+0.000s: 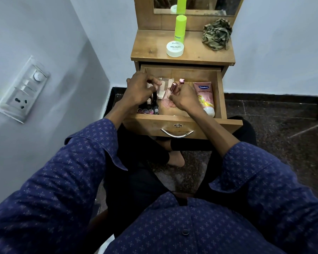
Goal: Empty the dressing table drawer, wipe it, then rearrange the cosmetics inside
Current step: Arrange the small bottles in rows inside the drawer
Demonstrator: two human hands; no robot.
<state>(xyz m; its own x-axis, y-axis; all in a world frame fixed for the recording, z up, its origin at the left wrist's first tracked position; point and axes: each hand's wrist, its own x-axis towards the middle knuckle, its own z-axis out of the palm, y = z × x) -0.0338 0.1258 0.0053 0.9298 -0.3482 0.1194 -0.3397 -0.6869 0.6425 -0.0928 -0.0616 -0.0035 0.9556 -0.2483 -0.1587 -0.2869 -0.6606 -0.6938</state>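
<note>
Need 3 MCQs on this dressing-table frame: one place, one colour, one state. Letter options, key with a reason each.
1. Where does the pink Vaseline tube lie?
A. On the tabletop
B. At the right side of the open drawer
C. On the floor

2. What colour is the tall bottle standing behind the white nail polish jar?
A. Lime green
B. Red
C. Black

3. What is the state of the crumpled cloth?
A. In the left hand
B. Spread inside the drawer
C. Lying untouched on the tabletop, at the back right

Key:
1 B, the tube rests along the drawer's right wall.
2 A, bottle and cap are both lime green.
3 C, both hands are down in the drawer; the right hand has its grip on a small pink-capped item.
</note>
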